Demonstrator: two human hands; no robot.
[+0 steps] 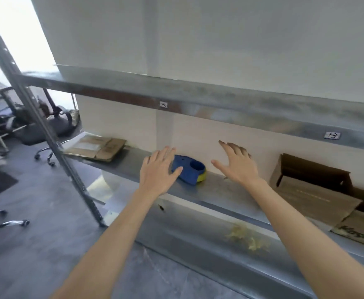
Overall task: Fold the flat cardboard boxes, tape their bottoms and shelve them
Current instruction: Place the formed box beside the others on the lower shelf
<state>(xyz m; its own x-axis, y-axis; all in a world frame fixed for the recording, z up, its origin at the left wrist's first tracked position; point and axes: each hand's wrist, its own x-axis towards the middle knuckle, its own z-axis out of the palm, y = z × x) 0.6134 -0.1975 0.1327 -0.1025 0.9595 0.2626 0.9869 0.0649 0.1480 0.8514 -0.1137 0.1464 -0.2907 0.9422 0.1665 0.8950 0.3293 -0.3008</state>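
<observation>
A blue and yellow tape dispenser (190, 170) lies on the metal shelf (224, 186). My left hand (158, 169) is spread open just left of it, the thumb at its near edge. My right hand (236, 164) hovers open to the dispenser's right, fingers straight, holding nothing. Flat cardboard boxes (96, 145) lie on the shelf's left end. An open folded cardboard box (312, 186) lies on its side at the right, on top of another flat carton (362, 234).
An upper shelf beam (198, 98) with small labels runs overhead. A slotted metal upright (53, 143) stands at the left. Office chairs (42, 130) and a desk fill the floor to the left. A lower shelf (209, 240) lies below my arms.
</observation>
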